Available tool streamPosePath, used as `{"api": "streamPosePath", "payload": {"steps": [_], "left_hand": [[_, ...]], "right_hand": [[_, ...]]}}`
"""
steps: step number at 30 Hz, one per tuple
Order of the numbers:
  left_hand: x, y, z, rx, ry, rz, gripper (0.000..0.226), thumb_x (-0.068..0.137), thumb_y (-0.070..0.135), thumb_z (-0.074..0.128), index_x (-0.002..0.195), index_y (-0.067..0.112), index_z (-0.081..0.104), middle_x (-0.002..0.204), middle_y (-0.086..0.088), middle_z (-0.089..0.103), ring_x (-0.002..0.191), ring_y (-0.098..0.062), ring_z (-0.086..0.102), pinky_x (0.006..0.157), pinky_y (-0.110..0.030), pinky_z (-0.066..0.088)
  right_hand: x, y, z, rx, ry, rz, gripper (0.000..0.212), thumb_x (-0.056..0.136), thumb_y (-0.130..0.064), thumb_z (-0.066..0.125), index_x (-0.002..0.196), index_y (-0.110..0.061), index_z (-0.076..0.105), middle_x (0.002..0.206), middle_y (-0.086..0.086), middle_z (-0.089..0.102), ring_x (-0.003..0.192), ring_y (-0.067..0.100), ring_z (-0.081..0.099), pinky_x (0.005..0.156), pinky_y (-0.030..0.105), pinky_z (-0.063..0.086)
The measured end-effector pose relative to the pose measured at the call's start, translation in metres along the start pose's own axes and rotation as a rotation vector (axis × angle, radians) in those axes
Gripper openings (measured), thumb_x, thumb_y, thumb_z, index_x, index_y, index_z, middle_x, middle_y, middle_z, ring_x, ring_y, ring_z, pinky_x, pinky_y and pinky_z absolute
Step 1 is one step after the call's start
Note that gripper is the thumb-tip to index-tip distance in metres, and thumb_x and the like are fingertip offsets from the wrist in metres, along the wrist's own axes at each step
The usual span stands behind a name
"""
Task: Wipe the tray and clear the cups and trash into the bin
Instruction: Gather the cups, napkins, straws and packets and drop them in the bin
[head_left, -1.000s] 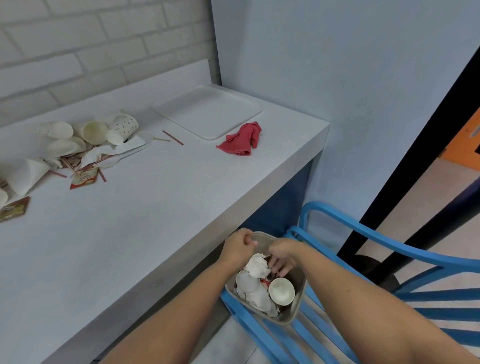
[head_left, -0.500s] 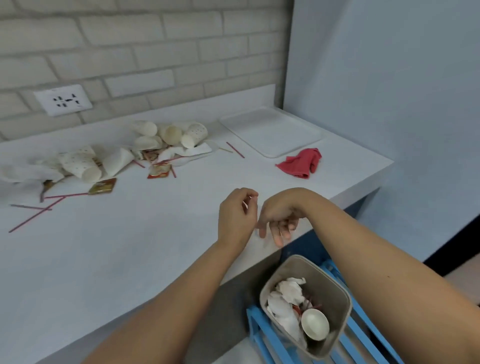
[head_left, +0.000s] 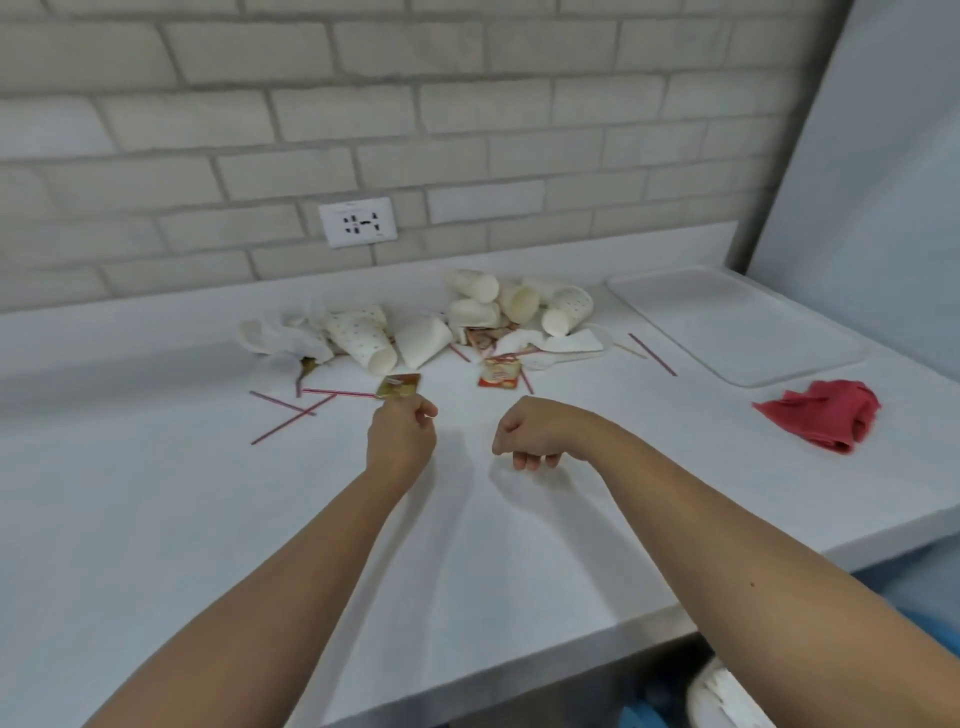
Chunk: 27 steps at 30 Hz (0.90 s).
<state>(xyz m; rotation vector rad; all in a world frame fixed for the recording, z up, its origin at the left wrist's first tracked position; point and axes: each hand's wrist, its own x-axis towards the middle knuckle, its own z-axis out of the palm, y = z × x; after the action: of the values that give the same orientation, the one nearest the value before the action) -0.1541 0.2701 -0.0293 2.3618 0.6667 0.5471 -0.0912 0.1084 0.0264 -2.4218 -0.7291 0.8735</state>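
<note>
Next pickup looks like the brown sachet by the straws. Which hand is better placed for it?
Left. The left hand is right at the brown sachet; whether they touch is unclear. The right hand hangs loosely curled and empty, farther right, nearer the red and white packet.

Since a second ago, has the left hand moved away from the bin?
Yes. The left hand rose from the bin over the counter, toward the brick wall, near the gold sachet.
</note>
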Motion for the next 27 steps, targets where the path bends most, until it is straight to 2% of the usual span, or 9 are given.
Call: {"api": "streamPosePath", "payload": {"steps": [3,9,13,14,16,18,21,24,27], "left_hand": [[0.026,-0.042,-0.024,0.052,0.023,-0.064,0.027,0.089,0.000,0.046,0.097,0.008,0.070,0.110,-0.010,0.065,0.099,-0.024,0.060,0.085,-0.028,0.045],[0.074,-0.113,-0.058,0.184,-0.001,-0.146,0.026,0.086,-0.004,0.051,0.101,0.006,0.069,0.113,-0.013,0.058,0.107,-0.029,0.055,0.091,-0.034,0.045],[0.094,-0.146,-0.075,0.351,-0.106,-0.135,0.032,0.089,0.007,0.055,0.120,0.013,0.060,0.131,-0.008,0.045,0.122,-0.029,0.037,0.098,-0.036,0.039],[0.098,-0.152,-0.077,0.401,-0.159,-0.118,0.035,0.091,0.013,0.055,0.125,0.015,0.056,0.135,-0.005,0.042,0.124,-0.028,0.035,0.100,-0.037,0.038],[0.105,-0.159,-0.081,0.486,-0.239,-0.083,0.033,0.093,0.023,0.052,0.126,0.019,0.055,0.136,-0.001,0.043,0.124,-0.026,0.036,0.098,-0.036,0.037],[0.110,-0.161,-0.085,0.513,-0.262,-0.028,0.027,0.093,0.025,0.053,0.117,0.019,0.061,0.125,-0.001,0.052,0.118,-0.023,0.042,0.093,-0.033,0.037],[0.113,-0.159,-0.093,0.506,-0.318,0.036,0.017,0.090,0.017,0.054,0.101,0.016,0.067,0.109,0.001,0.063,0.107,-0.020,0.052,0.091,-0.030,0.035],[0.113,-0.157,-0.100,0.560,-0.483,0.050,0.014,0.093,0.019,0.048,0.094,0.013,0.061,0.099,-0.003,0.060,0.095,-0.021,0.052,0.082,-0.027,0.036],[0.113,-0.156,-0.104,0.542,-0.613,0.052,0.016,0.095,0.021,0.047,0.080,0.014,0.048,0.093,-0.003,0.051,0.085,-0.018,0.047,0.074,-0.025,0.035]], "right_hand": [[0.032,-0.031,0.010,-0.017,0.021,-0.060,0.013,0.092,-0.017,0.052,0.095,-0.012,0.065,0.078,0.006,0.062,0.065,0.015,0.054,0.052,0.019,0.041],[0.092,-0.085,0.034,-0.070,0.048,-0.108,0.027,0.091,-0.012,0.048,0.109,-0.001,0.066,0.078,0.005,0.058,0.062,0.012,0.050,0.051,0.018,0.041],[0.128,-0.113,0.050,-0.127,0.081,-0.132,0.035,0.090,-0.003,0.044,0.120,0.007,0.057,0.101,0.022,0.060,0.065,0.015,0.045,0.053,0.020,0.037],[0.136,-0.119,0.054,-0.155,0.083,-0.143,0.036,0.090,-0.002,0.045,0.123,0.005,0.056,0.112,0.021,0.061,0.070,0.016,0.048,0.059,0.021,0.038],[0.151,-0.129,0.061,-0.210,0.102,-0.170,0.039,0.092,-0.004,0.048,0.130,-0.004,0.054,0.129,0.012,0.055,0.101,0.020,0.056,0.078,0.021,0.040],[0.167,-0.137,0.069,-0.251,0.140,-0.188,0.042,0.091,0.000,0.048,0.132,-0.006,0.052,0.133,0.010,0.050,0.118,0.024,0.051,0.090,0.025,0.042],[0.185,-0.146,0.079,-0.364,0.198,-0.193,0.040,0.091,0.006,0.044,0.130,-0.002,0.051,0.129,0.011,0.042,0.116,0.028,0.050,0.093,0.031,0.044],[0.197,-0.152,0.085,-0.470,0.206,-0.152,0.037,0.089,0.010,0.046,0.123,-0.001,0.052,0.108,0.009,0.034,0.101,0.025,0.050,0.077,0.030,0.040],[0.204,-0.161,0.085,-0.528,0.196,-0.096,0.014,0.087,0.010,0.047,0.092,-0.001,0.055,0.097,0.008,0.037,0.073,0.018,0.041,0.062,0.025,0.036]]}}
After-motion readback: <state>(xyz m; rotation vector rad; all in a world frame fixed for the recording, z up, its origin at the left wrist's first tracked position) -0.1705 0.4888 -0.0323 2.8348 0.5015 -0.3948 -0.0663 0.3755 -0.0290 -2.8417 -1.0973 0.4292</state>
